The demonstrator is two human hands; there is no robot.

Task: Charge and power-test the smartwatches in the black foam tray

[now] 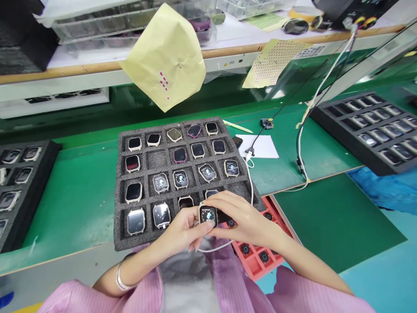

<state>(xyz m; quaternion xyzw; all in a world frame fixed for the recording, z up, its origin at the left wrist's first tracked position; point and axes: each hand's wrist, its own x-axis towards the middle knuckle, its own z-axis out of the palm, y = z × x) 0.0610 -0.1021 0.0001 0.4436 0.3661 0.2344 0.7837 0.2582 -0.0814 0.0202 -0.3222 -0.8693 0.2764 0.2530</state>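
Note:
A smartwatch (207,213) with a lit dark dial sits between my two hands, over the near edge of a foam tray (155,160). My left hand (184,228) is closed on its left side, thumb against the lower screen. Fingers of my right hand (239,215) grip it from the top and right. A white cable (216,249) loops below the hands; its end is hidden. Several watches fill the tray's compartments: some screens are lit, such as one watch (160,183), others dark, such as another watch (134,192).
Red tray (256,274) with round black pieces stands low at right, partly under my right arm. More foam trays of watches lie left (35,191) and right (350,145). White paper (265,148) and a cable connector (249,152) lie behind. Yellow sheets (172,56) hang from the shelf.

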